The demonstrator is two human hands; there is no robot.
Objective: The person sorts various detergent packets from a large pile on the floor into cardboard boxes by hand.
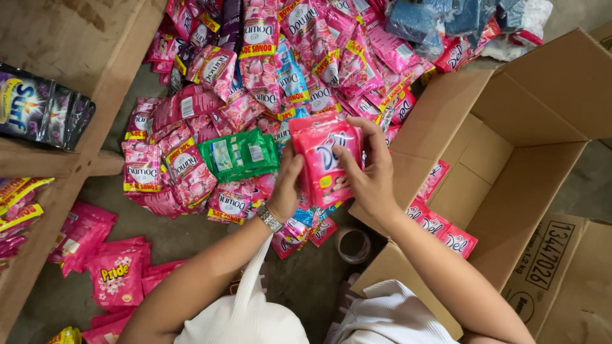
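Concrete floor [306,280], seen from above, sachets strewn over it. Far left: wooden shelf [57,162] with dark purple packs [38,108] standing on it, yellow-edged packs [16,204] on the level below. On the floor beside the shelf, loose pink pouches [108,271]. Centre: big heap of pink sachets [255,76], mixed with a few blue ones, and one green sachet strip [239,155] lying on top, just left of the hands.

Left hand [285,188], metal watch at the wrist, grips the left edge of a bundle of pink sachets [326,159]. Right hand [370,175] clamps the bundle's right edge, fingers over the top. Both closed on it, bundle lifted above the heap, between heap and box. Bundle's long axis runs roughly top to bottom in the view, slightly tilted; printed face turned up at the camera, its top end pointing away from the person.

Tape roll [354,245] on the floor below the hands. Right: open cardboard box [510,185], flaps spread, only a few pink sachets [440,223] along its near-left inner wall. Judging by this, sorting is early: box mostly unfilled, most of the heap not yet picked. Blue plastic-wrapped packs [440,19] top right.
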